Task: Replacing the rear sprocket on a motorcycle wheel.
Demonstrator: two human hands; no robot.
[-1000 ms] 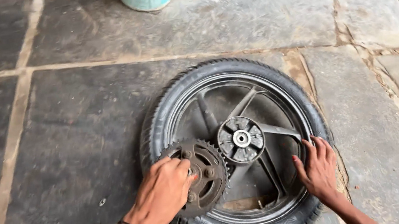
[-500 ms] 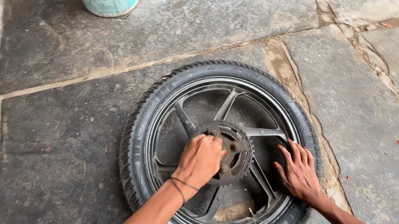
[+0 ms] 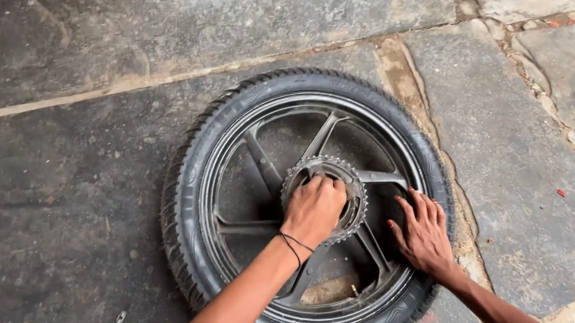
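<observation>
Centre frame, on the stone floor (image 3: 72,212), a wheel (image 3: 187,189) lies flat. Its sprocket (image 3: 356,191), beside the hub a second ago, now sits on it, left hand (image 3: 314,208) gripping it, right hand (image 3: 424,232) spread flat on the rim.

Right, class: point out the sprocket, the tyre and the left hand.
sprocket (image 3: 355,191): head view, toothed rim at its right edge.
tyre (image 3: 175,198): head view, tread on the left side.
left hand (image 3: 314,212): head view, back of the hand, on the sprocket.
</observation>
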